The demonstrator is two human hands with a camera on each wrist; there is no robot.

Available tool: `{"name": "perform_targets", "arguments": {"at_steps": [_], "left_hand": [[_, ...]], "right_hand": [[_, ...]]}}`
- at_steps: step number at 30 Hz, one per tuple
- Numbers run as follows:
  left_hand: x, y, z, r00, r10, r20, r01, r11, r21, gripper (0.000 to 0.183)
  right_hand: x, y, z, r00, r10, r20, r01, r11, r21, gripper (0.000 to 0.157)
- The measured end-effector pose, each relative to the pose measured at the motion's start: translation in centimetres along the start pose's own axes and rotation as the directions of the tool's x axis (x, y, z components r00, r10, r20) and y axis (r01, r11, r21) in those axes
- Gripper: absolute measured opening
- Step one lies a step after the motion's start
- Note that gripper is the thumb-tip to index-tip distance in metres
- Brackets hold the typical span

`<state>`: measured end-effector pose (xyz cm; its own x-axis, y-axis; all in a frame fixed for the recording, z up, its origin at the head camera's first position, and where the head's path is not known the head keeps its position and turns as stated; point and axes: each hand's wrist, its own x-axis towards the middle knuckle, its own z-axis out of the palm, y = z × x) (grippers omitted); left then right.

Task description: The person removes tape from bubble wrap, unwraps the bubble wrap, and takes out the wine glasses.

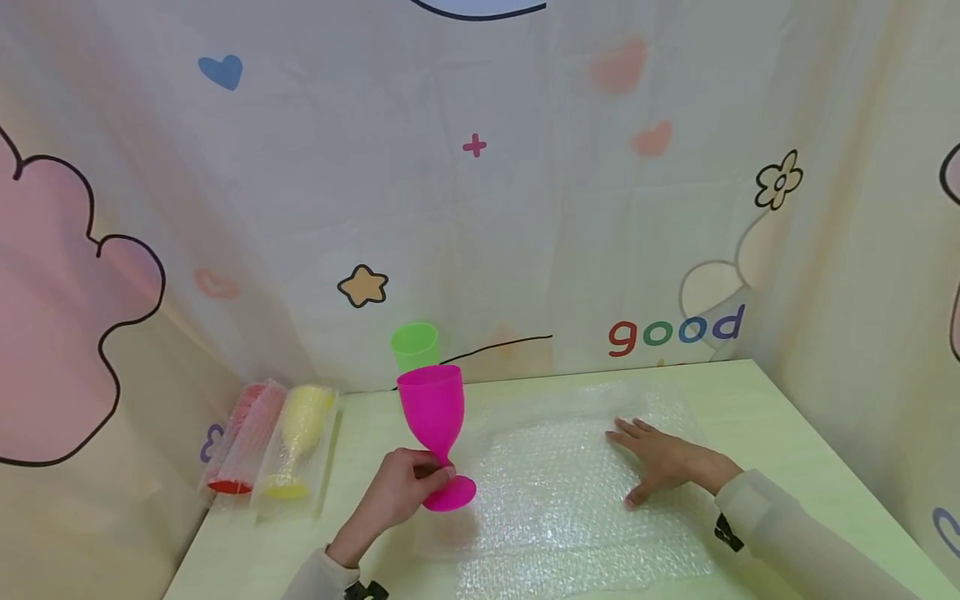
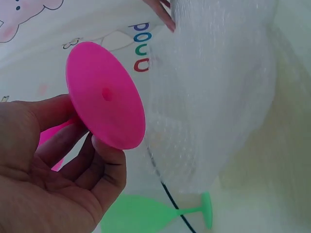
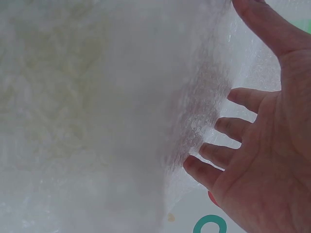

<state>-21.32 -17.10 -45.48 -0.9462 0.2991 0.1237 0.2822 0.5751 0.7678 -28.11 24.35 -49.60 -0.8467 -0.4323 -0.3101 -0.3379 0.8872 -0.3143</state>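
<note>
My left hand (image 1: 405, 492) pinches a pink plastic goblet (image 1: 435, 404) by its stem, holding it upright over the left edge of the bubble wrap (image 1: 555, 483). In the left wrist view the goblet's round base (image 2: 106, 97) faces the camera, and the fingers curl around the stem just behind it. My right hand (image 1: 660, 458) is spread over the right part of the bubble wrap, with its fingers straight and fingertips at the sheet. The right wrist view shows that hand (image 3: 262, 131) with nothing held in it.
Behind the pink goblet stands a green goblet (image 1: 415, 343). At the table's left lie two wrapped goblets, one red (image 1: 243, 437) and one yellow (image 1: 300, 437), both in bubble wrap. A printed curtain (image 1: 525, 208) hangs behind the pale table (image 1: 795, 500).
</note>
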Motion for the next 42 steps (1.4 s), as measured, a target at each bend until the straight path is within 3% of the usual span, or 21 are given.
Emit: {"name": "perform_targets", "arguments": {"at_steps": [5, 10, 19, 23, 42], "left_hand": [[0.5, -0.3, -1.0, 0.992, -0.018, -0.122, 0.022, 0.999, 0.031, 0.009], [1.3, -1.6, -1.9, 0.966, -0.024, -0.257, 0.047, 0.995, 0.083, 0.006], [2.9, -3.9, -3.5, 0.922, -0.016, -0.388, 0.080, 0.986, 0.149, 0.008], [3.7, -5.1, -3.8, 0.909, -0.034, -0.416, 0.102, 0.985, 0.142, 0.010], [7.1, -9.8, -3.7, 0.891, -0.166, -0.421, 0.216, 0.974, 0.072, 0.018]], "right_hand": [[0.1, 0.1, 0.0, 1.000, -0.003, -0.003, 0.003, 1.000, -0.003, 0.111], [0.0, 0.0, 0.0, 1.000, -0.004, 0.002, 0.004, 1.000, 0.011, 0.111], [-0.2, -0.1, -0.2, 1.000, -0.003, 0.006, 0.003, 1.000, 0.012, 0.110], [-0.1, 0.0, -0.2, 1.000, -0.003, 0.004, 0.003, 1.000, 0.007, 0.111], [-0.1, -0.1, -0.2, 1.000, -0.017, -0.007, 0.017, 1.000, -0.007, 0.111]]}}
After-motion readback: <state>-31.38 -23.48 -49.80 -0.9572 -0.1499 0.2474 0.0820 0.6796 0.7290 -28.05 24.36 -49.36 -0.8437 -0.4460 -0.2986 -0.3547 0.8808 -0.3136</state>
